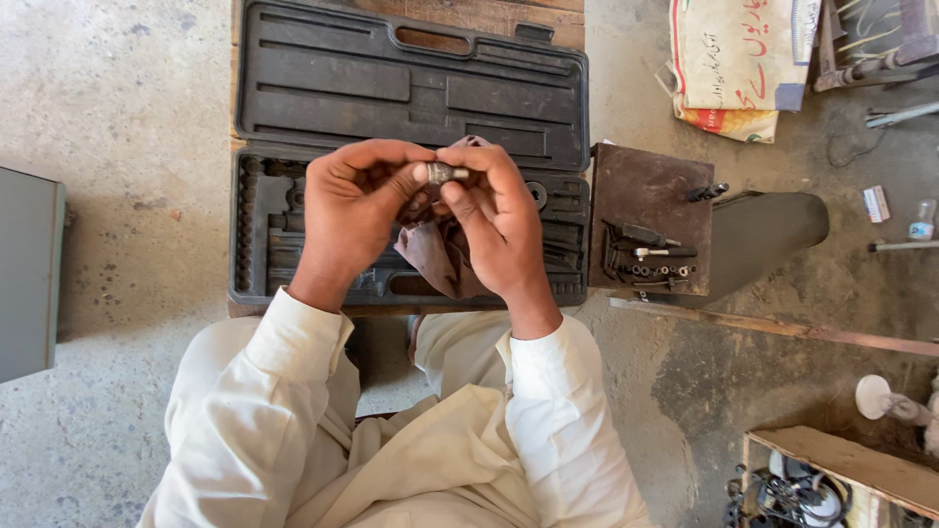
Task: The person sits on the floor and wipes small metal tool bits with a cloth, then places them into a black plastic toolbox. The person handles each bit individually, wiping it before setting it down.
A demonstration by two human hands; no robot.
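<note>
A small metal socket (442, 173) is pinched between the fingertips of both my hands, held above an open black plastic tool case (323, 88). My left hand (352, 210) grips its left end with thumb and forefinger. My right hand (494, 220) holds its right end and also a dirty brownish rag (438, 256) that hangs down below the palm. The case's lower tray, with its moulded slots, is partly hidden behind my hands.
A rusty metal block (646, 196) with several sockets and bits on it (653, 262) stands right of the case. A grey box (27, 274) is at the left edge. A printed sack (738, 59) lies upper right, a wooden crate with cables (831, 479) lower right.
</note>
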